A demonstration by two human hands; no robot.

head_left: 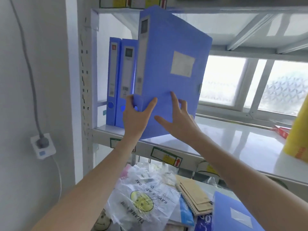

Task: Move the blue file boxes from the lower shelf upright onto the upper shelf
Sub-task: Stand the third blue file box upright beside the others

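Observation:
I hold a blue file box upright, tilted slightly, with its lower edge over the front of the upper shelf. My left hand grips the bottom of its spine. My right hand presses flat against its side panel, fingers spread. Two more blue file boxes stand upright at the shelf's left end, right beside the held one. Another blue file box lies flat on the lower shelf at bottom right.
The lower shelf holds plastic bags, brown notebooks and other clutter. A yellow object and a red box sit at the upper shelf's right end. The metal upright stands left, with a wall socket beyond.

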